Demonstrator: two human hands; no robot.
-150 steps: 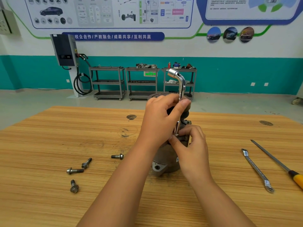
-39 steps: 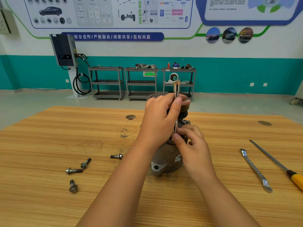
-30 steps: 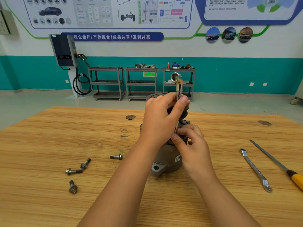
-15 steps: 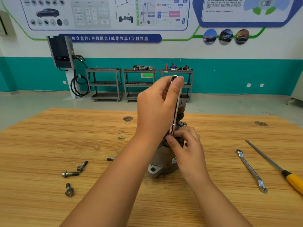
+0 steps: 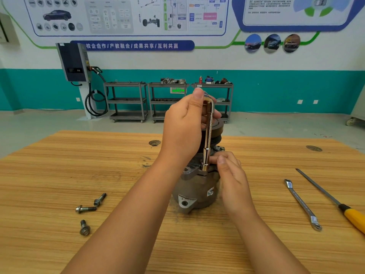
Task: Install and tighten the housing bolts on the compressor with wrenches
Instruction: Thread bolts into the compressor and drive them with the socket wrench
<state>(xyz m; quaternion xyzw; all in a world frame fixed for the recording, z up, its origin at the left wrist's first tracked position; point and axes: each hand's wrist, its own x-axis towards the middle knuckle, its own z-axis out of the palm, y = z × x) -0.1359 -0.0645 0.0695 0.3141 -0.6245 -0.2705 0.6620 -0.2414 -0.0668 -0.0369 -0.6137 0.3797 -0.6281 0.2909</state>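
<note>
Wooden table (image 5: 59, 175) in the foreground, with two dark round marks (image 5: 154, 142) near its far edge. Yellow-handled screwdriver (image 5: 331, 197) lying at the right, shaft angled away to the left. Behind, three grey metal shelf carts (image 5: 126, 101) against a teal-banded wall (image 5: 296, 89), a dark charging unit (image 5: 73, 62) at left, posters (image 5: 128, 14) above.

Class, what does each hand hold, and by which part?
The left hand grips the L-shaped socket wrench at its top bend; fingers of the right hand pinch its socket end.
</note>
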